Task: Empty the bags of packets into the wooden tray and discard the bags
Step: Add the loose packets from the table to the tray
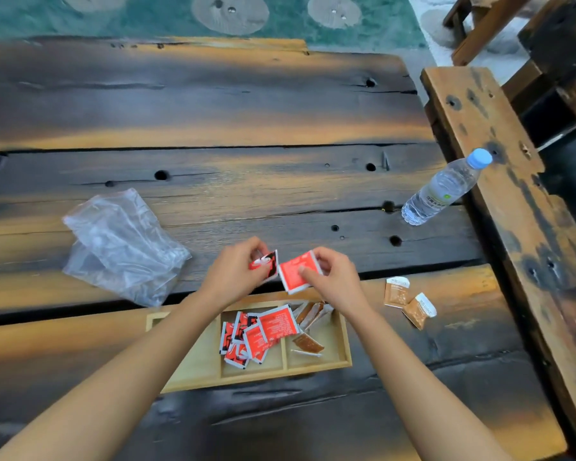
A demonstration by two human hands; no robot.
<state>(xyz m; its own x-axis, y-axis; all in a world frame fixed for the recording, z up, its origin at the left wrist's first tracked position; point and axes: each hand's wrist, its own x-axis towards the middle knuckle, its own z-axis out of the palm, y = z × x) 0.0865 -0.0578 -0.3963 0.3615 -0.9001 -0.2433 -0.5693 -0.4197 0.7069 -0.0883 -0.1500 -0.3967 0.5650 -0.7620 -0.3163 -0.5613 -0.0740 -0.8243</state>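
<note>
A light wooden tray (343,347) with three compartments lies on the table in front of me. Its middle compartment holds several red packets (263,334); its right one holds brown packets (310,342). Just beyond the tray, my left hand (233,271) pinches a red and black packet (268,264), and my right hand (333,274) pinches a red packet (295,271). Both packets are held above the table, close together. Two brown packets (409,301) lie on the table right of the tray. Crumpled clear plastic bags (120,244) lie to the left.
A clear water bottle (443,191) with a blue cap lies on its side near the table's right edge. A wooden bench (499,181) runs along the right side. The dark plank table (213,111) stretches far ahead, with green patterned floor beyond.
</note>
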